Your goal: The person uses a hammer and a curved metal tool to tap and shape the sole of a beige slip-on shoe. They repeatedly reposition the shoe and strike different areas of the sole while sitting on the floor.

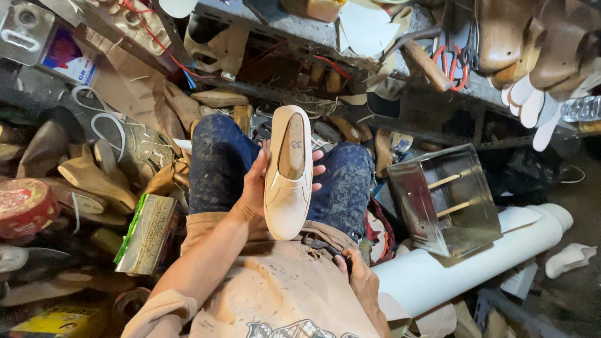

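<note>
**Holding the lasted shoe steady for a look-over**

While the left hand (253,191) cups a cream slip-on shoe (288,172) at the centre of the frame, its thumb lies along one side and the fingertips (318,170) wrap round the other, so the hand is closed on the shoe. A wooden last (292,145) fills the opening. The shoe sits upright over the person's blue-trousered lap, toe toward the lower part of the frame. The right hand (358,278), at lower centre, rests by the waist, its fingers curled on a dark tool (322,245); what kind of tool I cannot tell.

To do this well, I judge the grip should stay on the sides, off the pale upper, since the apron (275,291) below looks stained. Turning the shoe from the wrist would show the seams evenly. A metal box (444,200) and a white roll (469,256) lie at right, wooden lasts (87,175) at left, well apart.
</note>
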